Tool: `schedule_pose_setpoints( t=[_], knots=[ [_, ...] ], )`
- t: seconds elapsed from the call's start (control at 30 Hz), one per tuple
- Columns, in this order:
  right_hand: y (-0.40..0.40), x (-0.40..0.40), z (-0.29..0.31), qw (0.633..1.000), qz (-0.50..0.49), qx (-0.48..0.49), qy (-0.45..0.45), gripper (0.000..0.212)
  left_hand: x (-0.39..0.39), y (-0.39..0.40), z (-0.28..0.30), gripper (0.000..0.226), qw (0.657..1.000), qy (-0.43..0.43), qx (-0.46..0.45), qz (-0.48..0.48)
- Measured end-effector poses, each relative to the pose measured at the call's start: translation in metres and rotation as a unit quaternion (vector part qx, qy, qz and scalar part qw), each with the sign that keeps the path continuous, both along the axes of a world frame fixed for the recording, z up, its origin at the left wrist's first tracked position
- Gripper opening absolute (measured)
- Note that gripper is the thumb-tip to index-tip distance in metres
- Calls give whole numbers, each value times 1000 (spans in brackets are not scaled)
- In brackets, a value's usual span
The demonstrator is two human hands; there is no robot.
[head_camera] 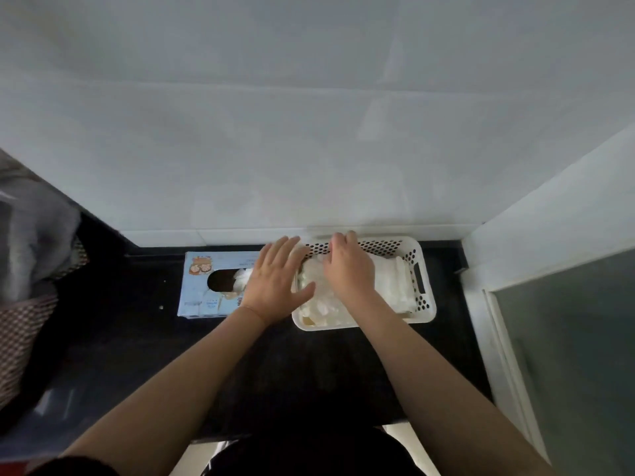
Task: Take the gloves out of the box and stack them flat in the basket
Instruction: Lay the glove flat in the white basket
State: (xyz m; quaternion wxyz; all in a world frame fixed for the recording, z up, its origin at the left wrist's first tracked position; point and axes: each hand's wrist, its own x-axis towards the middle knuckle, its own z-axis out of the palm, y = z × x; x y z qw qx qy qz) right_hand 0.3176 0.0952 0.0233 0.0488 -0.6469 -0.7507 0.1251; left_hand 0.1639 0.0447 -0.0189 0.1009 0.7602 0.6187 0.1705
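Left hand [275, 280] is spread flat with straight fingers over the basket's [424, 305] left rim, while the right hand [347, 269] has its fingers curled down onto the gloves [318, 293] in the basket; can't tell if it's pinching one or just pressing. These look like thin clear plastic gloves, so I'd guess super light, floppy and slippery, best taken by the cuff edge and smoothed down with a flat palm. More gloves poke out of the box [201, 286] just left of the basket, on the dark counter [137, 338].
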Motion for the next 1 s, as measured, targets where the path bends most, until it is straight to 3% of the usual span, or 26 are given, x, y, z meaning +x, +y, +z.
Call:
schedule_pose_setpoints(
  t=[0.13,0.23,0.33,0.4,0.63,0.73,0.87,0.93,1.0],
  knots=[
    [-30,-74,-5,993,67,-79,58,21,-73,-21,-1,85,993,18,-78,84],
    [-48,-109,-19,987,74,-139,33,26,-105,-32,-2,92,985,51,-129,103],
    [-55,-122,-25,987,40,-152,-10,16,-121,-39,-3,100,974,74,-176,120],
    [-55,-121,-26,989,25,-145,-9,8,-126,-42,-6,103,972,54,-190,130],
    [-59,-123,-27,987,-3,-156,42,12,-137,-41,-7,98,972,-25,-207,107],
    [-52,-128,-14,977,-37,-143,156,12,-141,-40,-4,98,973,0,-214,88],
    [-37,-123,37,918,-152,-66,360,19,-147,-36,1,97,976,34,-200,79],
    [-30,-121,67,898,-155,-38,409,20,-149,-35,1,96,975,49,-200,80],
    [-26,-120,79,905,-132,-35,403,20,-151,-35,0,96,976,42,-201,79]
  ],
)
